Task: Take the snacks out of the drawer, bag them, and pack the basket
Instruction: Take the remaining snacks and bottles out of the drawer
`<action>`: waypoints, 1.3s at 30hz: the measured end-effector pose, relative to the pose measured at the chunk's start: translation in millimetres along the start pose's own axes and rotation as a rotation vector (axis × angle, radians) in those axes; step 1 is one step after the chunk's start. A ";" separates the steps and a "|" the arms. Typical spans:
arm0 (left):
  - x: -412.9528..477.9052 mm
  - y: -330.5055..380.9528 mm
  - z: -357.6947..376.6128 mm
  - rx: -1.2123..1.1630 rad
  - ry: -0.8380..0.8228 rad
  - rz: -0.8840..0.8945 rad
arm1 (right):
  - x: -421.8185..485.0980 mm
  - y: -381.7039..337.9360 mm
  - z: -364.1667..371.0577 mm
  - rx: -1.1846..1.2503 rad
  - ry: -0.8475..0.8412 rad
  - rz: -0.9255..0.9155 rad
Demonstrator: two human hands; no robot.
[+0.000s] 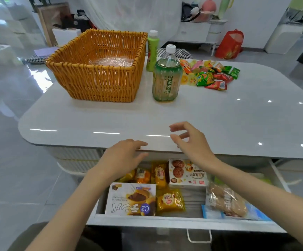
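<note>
The drawer (165, 221) under the white table (110, 116) stands pulled out. It holds a chocolate-cake box (130, 199), a cookie box (187, 173), several yellow snack packets (169, 200) and a clear bag of round biscuits (226, 200). My left hand (123, 158) hovers empty over the drawer's back left, fingers relaxed. Over the table's front edge my right hand (190, 140) is raised, fingers loosely spread, holding nothing. The wicker basket (100, 82) stands at the table's back left with clear plastic (110, 61) inside it.
Two green drink bottles, one large (167, 75) and one slim (152, 51), stand right of the basket. A heap of small colourful snack packets (210, 73) lies at the table's back right. A red bag (230, 44) sits on the floor beyond.
</note>
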State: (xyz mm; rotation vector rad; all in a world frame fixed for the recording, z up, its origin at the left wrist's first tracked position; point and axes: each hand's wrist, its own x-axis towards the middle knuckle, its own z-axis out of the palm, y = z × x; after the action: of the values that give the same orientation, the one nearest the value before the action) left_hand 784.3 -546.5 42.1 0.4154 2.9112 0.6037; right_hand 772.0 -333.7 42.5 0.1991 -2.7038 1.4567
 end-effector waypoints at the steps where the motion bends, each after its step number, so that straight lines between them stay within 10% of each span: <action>1: -5.6 2.4 4.0 -0.003 -0.053 0.025 | -19.1 3.6 -5.6 -0.020 -0.037 -0.002; 10: -21.1 -3.6 69.9 0.267 -0.598 -0.040 | -88.8 76.2 -28.6 -0.429 -0.483 0.090; 26: 10.7 -15.5 107.7 0.447 -0.653 -0.031 | -70.5 126.3 48.5 -0.626 -0.810 0.023; 39: 1.5 -9.6 53.7 -0.165 -0.515 0.088 | -64.1 103.9 2.6 -0.491 -0.729 0.146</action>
State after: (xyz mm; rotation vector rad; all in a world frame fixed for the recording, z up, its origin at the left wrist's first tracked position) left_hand 790.8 -534.7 -10.8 0.5804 2.3481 0.6315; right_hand 820.5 -274.0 -52.3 0.6114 -3.6157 0.7772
